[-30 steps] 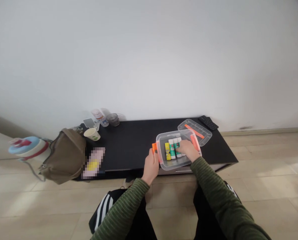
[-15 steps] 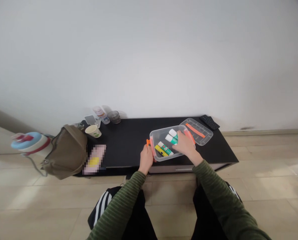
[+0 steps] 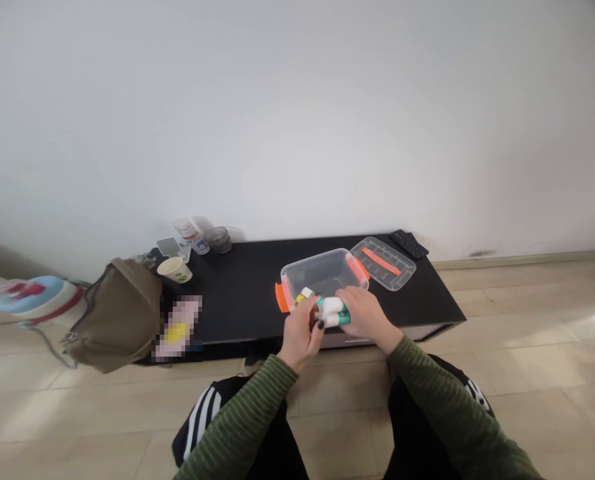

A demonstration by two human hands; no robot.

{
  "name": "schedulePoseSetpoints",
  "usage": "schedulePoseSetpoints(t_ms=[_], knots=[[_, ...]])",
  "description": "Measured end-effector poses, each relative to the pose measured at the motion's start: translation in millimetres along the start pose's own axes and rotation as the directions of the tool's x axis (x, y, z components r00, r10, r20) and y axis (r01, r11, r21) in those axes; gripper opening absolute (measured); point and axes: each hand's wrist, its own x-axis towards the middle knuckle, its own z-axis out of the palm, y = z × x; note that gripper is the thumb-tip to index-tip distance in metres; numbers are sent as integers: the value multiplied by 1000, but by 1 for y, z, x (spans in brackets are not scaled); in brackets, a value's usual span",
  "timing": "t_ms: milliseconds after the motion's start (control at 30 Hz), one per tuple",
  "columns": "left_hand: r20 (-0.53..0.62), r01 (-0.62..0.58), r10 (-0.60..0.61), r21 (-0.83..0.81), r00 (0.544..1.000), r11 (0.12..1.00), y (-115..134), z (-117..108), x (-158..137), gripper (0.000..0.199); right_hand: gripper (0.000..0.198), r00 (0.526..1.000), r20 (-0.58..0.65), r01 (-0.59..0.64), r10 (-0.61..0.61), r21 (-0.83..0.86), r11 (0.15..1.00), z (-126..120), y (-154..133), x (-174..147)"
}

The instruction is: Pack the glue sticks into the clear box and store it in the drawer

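My right hand (image 3: 366, 312) is closed round two glue sticks (image 3: 333, 305) with white caps and green bodies, held over the front edge of the clear plastic box (image 3: 322, 260). Their capped ends point left into my left hand (image 3: 300, 333), whose thumb and fingers close about them. Just behind my left fingers show a yellow stick (image 3: 300, 298) and another white-capped green stick (image 3: 307, 292), partly hidden; I cannot tell whether they lie in the box or touch the fingers. The box is lidless, with orange clips at both ends.
The clear lid (image 3: 384, 263) with an orange handle lies right of the box, near a black keypad-like object (image 3: 410, 244). Leftward on the black table (image 3: 242, 287) stand a paper cup (image 3: 174, 270), a bottle (image 3: 191, 235), a glass (image 3: 218, 240) and a brown bag (image 3: 122, 313).
My right hand has lifted two glue sticks out of the box and brought them left and forward to its front edge. My left hand has let go of the box's orange clip and meets them.
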Motion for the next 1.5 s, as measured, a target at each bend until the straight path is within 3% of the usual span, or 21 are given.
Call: schedulePoseSetpoints(t_ms=[100,233,367,467,533,600,667,700,767,833,967,1100,1233,1400,1500], knots=[[173,29,-29,7,985,1000,20,8,-2,50,36,992,-27,121,-123,-66,990,6,-7,-6],[246,104,-124,91,961,990,31,16,12,35,34,986,-124,95,-115,-159,983,7,-4,-13],[189,136,-143,51,971,989,37,22,22,34,28,984,-165,24,-68,-257,966,-2,5,-19],[73,262,-260,-22,963,965,36,21,21,36,24,966,-224,-179,127,-230,957,-15,19,-23],[52,295,-293,-38,955,955,34,19,18,37,32,876,-285,-438,389,-130,890,-26,37,-26],[171,237,-233,-1,957,972,31,23,14,37,48,695,-263,-691,670,12,722,-35,58,-29],[372,126,-149,86,916,988,31,36,12,38,54,512,-107,-847,852,104,522,-38,80,-31],[467,68,-129,144,875,987,31,45,12,38,53,448,2,-889,894,110,445,-37,89,-32],[608,-19,-149,261,780,965,31,67,11,37,50,379,214,-925,900,53,377,-29,102,-32],[669,-66,-217,371,711,926,28,90,12,37,52,342,361,-920,868,-57,387,-16,108,-29],[688,-105,-318,498,653,861,21,123,13,34,64,270,429,-872,862,-270,408,12,105,-19],[671,-89,-377,551,639,830,18,144,14,32,65,277,404,-854,872,-311,416,28,101,-11],[650,-74,-370,549,664,833,18,159,15,34,57,384,379,-806,842,-307,506,32,101,-10],[610,-37,-370,549,700,835,16,171,17,39,43,515,334,-717,790,-338,610,17,104,-13],[581,14,-400,555,709,832,15,176,19,43,37,532,348,-706,771,-321,632,3,106,-19]])
